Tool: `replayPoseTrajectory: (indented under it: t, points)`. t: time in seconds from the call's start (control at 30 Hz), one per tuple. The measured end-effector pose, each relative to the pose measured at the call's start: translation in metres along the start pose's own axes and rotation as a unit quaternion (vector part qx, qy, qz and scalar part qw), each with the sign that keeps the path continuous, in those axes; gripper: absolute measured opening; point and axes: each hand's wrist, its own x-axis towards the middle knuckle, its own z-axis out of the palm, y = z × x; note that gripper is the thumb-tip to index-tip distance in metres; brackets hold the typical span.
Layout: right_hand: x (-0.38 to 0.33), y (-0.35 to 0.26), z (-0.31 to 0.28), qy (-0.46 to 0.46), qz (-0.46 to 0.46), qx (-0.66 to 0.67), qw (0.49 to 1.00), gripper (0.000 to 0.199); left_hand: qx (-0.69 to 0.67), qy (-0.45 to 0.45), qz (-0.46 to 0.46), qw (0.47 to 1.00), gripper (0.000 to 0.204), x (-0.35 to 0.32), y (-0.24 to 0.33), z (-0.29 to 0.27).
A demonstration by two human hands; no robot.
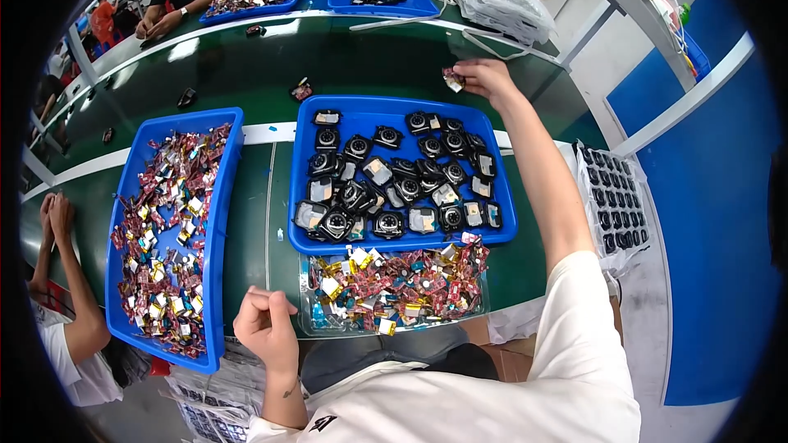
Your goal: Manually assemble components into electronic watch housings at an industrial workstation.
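Note:
Over the green belt, my right hand (487, 82) pinches a small red circuit board (452, 79) with pale and yellowish parts on it. My arm stretches across the right end of a blue tray (507, 226) that bears several black watch-like housings (388, 224) with round dials, some turned to show pale backs. My left hand (268, 326) is curled closed by the bench's near edge, left of a clear shallow tray (310, 321). Whether anything is inside its fingers is hidden. Heaped in that clear tray are red circuit boards (427, 283) with yellow, white and teal bits.
A long blue tray (215, 279) of similar boards stands at left, beside another person's hands (56, 217). Loose pieces, including a small board assembly (301, 90), lie on the belt (246, 74). Across it, people work by blue trays. Wrapped packs (501, 4) and a white tray (611, 197) are at right.

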Motion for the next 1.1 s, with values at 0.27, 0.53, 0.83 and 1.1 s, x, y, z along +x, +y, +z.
replayPoseTrajectory:
  t: [0.27,0.53,0.83,1.1]
  points:
    - [0.046,0.051,0.015,0.042,-0.001,-0.204,0.978,0.017,-0.034,0.103,-0.088,0.99,0.019,-0.007,-0.002,0.01]
    - [0.009,0.039,-0.046,0.273,0.053,-0.565,0.777,0.084,0.014,0.023,-0.051,0.998,0.037,-0.001,-0.009,0.002]
    - [0.014,0.085,-0.085,0.259,0.037,-0.448,0.855,0.077,0.016,0.025,-0.113,0.993,0.035,0.001,-0.01,0.002]
    - [0.004,0.083,-0.121,0.34,0.141,-0.483,0.794,0.062,0.001,0.05,-0.17,0.984,0.012,-0.002,-0.004,0.003]
